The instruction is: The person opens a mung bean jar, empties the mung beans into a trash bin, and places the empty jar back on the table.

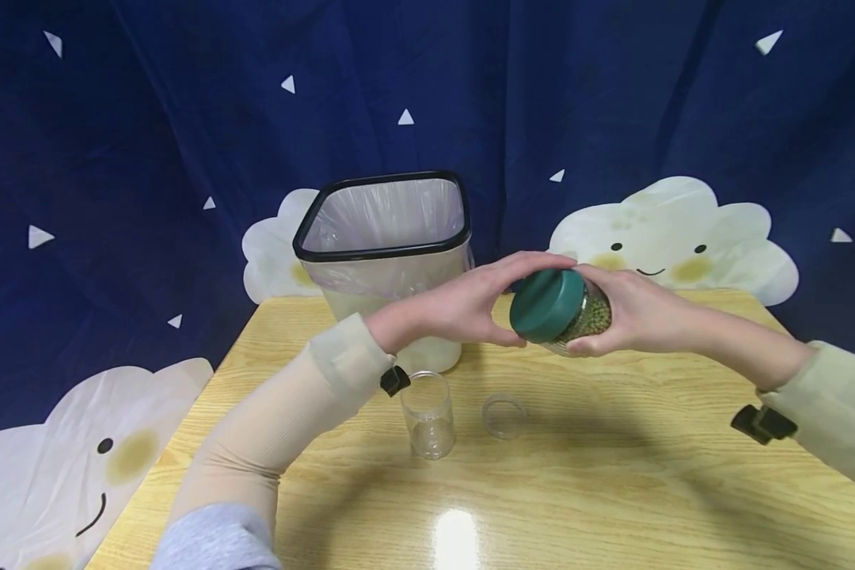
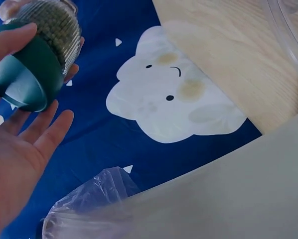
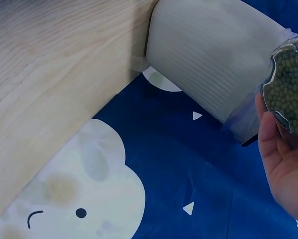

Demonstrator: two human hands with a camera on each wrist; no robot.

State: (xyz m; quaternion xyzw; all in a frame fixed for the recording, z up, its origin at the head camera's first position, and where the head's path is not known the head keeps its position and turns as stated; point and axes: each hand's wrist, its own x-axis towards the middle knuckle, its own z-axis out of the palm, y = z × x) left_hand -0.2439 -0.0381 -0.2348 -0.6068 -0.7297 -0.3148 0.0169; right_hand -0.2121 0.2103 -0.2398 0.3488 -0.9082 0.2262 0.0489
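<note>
Above the table, my right hand (image 1: 644, 309) grips a ribbed clear jar (image 1: 593, 317) of small green beans, which look like mung beans, around its body. The jar is tilted, its dark green lid (image 1: 547, 305) facing left and toward me. My left hand (image 1: 463, 305) holds that lid between thumb and fingers. In the left wrist view the thumb lies over the lid (image 2: 32, 74) and the fingertips touch its lower edge. Beans show through the base of the jar (image 3: 291, 89) in the right wrist view. The lid appears to be on the jar.
A clear plastic cup (image 1: 429, 419) stands upright on the wooden table (image 1: 613, 475), with a clear round cap (image 1: 504, 417) lying to its right. Behind the left forearm stands a bin (image 1: 392, 277) with a black rim and a bag liner. A dark blue curtain (image 1: 470, 79) hangs behind.
</note>
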